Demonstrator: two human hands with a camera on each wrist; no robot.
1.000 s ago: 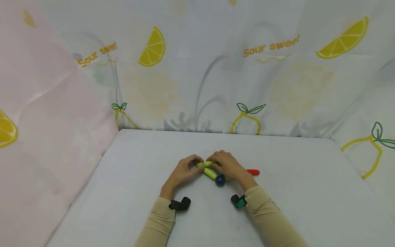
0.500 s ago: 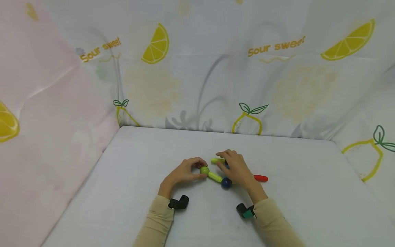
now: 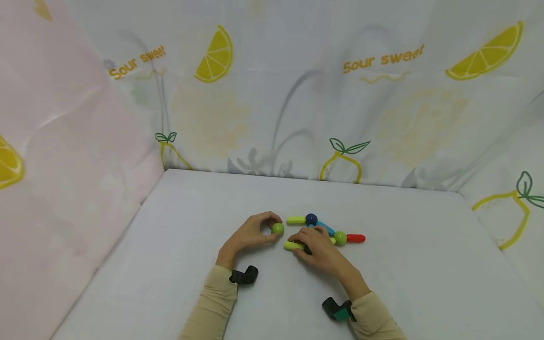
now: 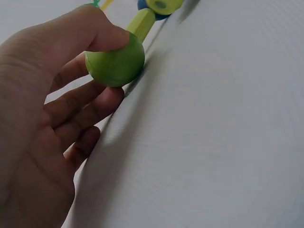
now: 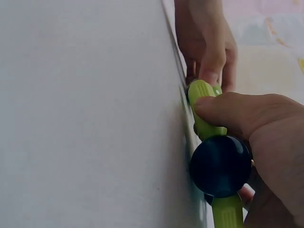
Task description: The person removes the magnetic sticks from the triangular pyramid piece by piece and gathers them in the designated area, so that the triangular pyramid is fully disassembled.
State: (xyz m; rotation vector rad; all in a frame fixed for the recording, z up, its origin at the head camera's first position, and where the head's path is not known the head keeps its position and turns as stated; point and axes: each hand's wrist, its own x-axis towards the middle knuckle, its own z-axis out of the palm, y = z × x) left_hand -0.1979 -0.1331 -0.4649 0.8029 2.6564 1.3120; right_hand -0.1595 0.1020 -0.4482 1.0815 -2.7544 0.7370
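Note:
My left hand (image 3: 253, 232) pinches a green ball (image 4: 116, 61) between thumb and fingers, low over the white table. My right hand (image 3: 320, 250) grips a yellow-green magnetic rod (image 5: 204, 109), its thumb lying along the side. The rod's free end points toward the green ball, with a small gap in the head view. At its other end sits a dark blue ball (image 5: 221, 166), with a further yellow-green rod (image 5: 227, 211) beyond it. Part of this chain is hidden under the right hand in the head view.
Behind the right hand lie a yellow-green rod (image 3: 296, 220), a dark blue ball (image 3: 311, 219) and a blue rod (image 3: 326, 228). A second green ball (image 3: 340, 238) joins a red rod (image 3: 356, 238) to the right. A lemon-print cloth (image 3: 272, 94) hangs behind the table.
My right hand has left the far yellow-green rod and come nearer to grip the front one. The left hand's green ball, joined to that rod half a second ago, is now apart from it.

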